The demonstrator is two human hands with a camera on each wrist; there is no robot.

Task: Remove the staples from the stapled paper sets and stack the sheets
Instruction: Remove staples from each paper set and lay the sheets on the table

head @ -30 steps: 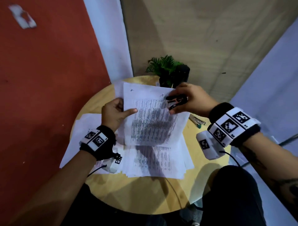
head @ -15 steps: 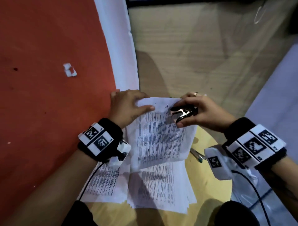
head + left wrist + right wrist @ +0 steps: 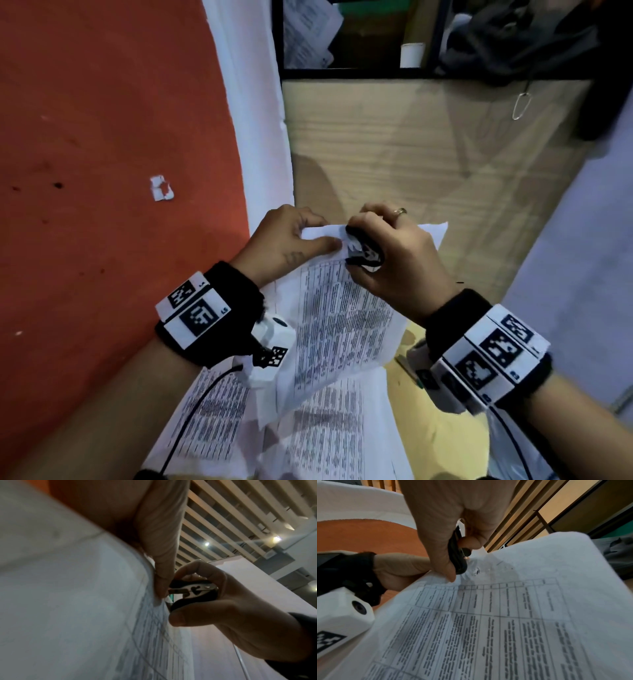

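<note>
I hold a stapled paper set (image 3: 342, 318) with a printed table up in the air above the table. My left hand (image 3: 291, 240) pinches its top left corner, thumb on the front face. My right hand (image 3: 383, 253) grips a black and chrome staple remover (image 3: 364, 255), whose claws bite the top edge right beside my left thumb. In the left wrist view the staple remover (image 3: 190, 589) touches the paper (image 3: 85, 601) next to my thumb tip. In the right wrist view the staple remover (image 3: 458, 551) sits at a crumpled spot on the sheet (image 3: 505, 615).
More printed sheets (image 3: 329, 442) lie spread on the round wooden table (image 3: 445, 428) below. A pen (image 3: 409, 371) lies on the table under my right wrist. A red wall (image 3: 102, 171) is at the left, a wooden panel (image 3: 411, 154) ahead.
Both hands have lifted the paper set higher and closer together. My right hand has moved the staple remover left onto the top edge next to my left thumb.
</note>
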